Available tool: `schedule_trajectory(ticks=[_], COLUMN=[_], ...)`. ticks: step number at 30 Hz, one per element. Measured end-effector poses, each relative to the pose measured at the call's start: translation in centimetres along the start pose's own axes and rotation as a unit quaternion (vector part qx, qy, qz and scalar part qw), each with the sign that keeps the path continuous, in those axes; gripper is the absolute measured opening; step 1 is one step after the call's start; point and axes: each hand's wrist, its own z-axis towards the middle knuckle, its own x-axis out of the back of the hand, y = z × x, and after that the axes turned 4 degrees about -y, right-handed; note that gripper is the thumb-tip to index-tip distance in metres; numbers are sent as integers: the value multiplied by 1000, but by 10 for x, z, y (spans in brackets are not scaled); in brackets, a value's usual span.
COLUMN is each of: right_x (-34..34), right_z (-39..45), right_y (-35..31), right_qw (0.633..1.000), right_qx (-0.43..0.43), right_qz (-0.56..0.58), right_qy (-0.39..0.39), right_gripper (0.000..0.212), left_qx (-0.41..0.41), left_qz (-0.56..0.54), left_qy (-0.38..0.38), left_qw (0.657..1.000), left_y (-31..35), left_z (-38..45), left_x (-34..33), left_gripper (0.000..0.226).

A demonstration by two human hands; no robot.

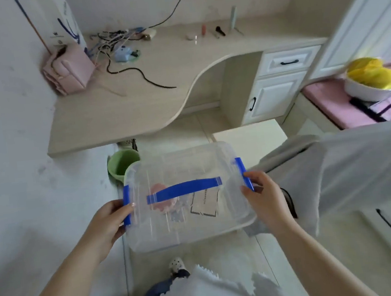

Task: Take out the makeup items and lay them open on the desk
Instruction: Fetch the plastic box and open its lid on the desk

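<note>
Clear plastic storage box (187, 218), rounded corners, ribbed lid still on, held in the air above the tiled floor, short of the desk (105, 116). One blue carry handle (184, 190) across the lid, two blue side clasps (244, 174) (one at each short end). Seen through the lid: one round pink item (158, 205), blurred, and one pale packet with a dark outline (204, 205). Left hand (111, 221) gripping the left end, thumb on top by the clasp. Right hand (264, 195) gripping the right end, fingers curled round the clasp. Beyond, on the pale wood-grain desk with curved edge: tangled cables (117, 39), one pink padded case (67, 68), a few small cosmetics (212, 30) at the back. One green bucket (119, 166) on the floor.
</note>
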Motion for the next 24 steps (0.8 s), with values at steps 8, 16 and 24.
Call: schedule_trajectory(ticks=[8,16,24], right_x=[76,169,238], right_z=[-144,-273,-316], right_y=[142,226,268], right_qw=[994,974,937], right_qx=[-78,-149,-192], right_qz=[62,89,136], right_qy=[40,146,257], right_gripper=[36,41,42], left_qx=[21,31,-10], left_qz=[82,144,221], left_qy=[-76,-186,-297], left_qw=[993,972,929], left_y=[-89,-144,-139], left_z=[-89,-158,-165], left_x=[-78,-186,-303], left_gripper=[23,32,27])
